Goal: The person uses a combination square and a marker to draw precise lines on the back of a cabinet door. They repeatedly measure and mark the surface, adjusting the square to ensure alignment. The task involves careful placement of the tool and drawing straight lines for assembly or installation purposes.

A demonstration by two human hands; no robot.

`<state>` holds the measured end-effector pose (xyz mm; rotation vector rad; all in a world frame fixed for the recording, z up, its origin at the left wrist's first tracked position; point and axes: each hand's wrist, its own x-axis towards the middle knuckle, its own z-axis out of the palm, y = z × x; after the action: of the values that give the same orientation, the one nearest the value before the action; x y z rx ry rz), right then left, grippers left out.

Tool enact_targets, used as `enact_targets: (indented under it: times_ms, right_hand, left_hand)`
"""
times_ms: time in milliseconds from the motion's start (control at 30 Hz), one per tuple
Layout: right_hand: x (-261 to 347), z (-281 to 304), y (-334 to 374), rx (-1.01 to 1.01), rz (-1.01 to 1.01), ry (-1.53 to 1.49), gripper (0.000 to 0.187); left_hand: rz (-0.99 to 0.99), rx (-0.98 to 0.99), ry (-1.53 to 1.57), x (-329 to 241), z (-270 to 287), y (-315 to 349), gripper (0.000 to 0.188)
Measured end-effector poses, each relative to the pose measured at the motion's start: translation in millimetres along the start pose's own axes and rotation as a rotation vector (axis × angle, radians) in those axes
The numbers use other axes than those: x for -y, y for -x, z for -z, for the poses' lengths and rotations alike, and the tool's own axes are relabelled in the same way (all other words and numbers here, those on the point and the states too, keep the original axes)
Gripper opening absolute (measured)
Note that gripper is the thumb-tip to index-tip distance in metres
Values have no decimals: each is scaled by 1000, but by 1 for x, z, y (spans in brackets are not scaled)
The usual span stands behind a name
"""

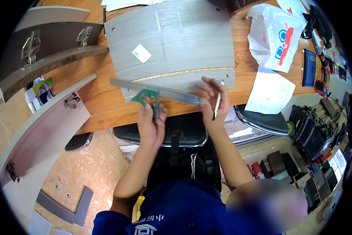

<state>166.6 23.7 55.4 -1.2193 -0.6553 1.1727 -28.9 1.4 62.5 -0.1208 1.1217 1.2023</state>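
Observation:
My left hand [151, 127] grips the green head [155, 102] of a combination square, fingers closed round it. Its steel blade [176, 95] slants across the near edge of a grey board [199, 43], slightly blurred. Beside the blade's right end is my right hand [215, 100], with a slim white pen [217, 105] held in it and some fingers raised. Whether its fingertips touch the blade, I cannot tell. The board lies flat on the wooden table, with small holes near its corners, a white label [141, 53] and a rough tan groove along its near side.
Panels with metal hinges [33, 47] stand at the left. A white plastic bag [276, 37], a paper sheet [271, 90] and a blue notebook [309, 67] lie on the right. Black chairs [262, 119] stand at the table's near edge. Grey strips [82, 205] lie on the floor.

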Motion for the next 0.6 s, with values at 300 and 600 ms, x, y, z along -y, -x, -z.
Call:
enact_targets:
  times_ms: [300,600]
  right_hand:
    - [19,-44,-30,110,-204,107,23]
    - [-31,-56,-76,352,-147,475,25]
  left_hand:
    - [249,35,185,65,1,45,20]
    - [342,-7,-158,61,-9,39,16]
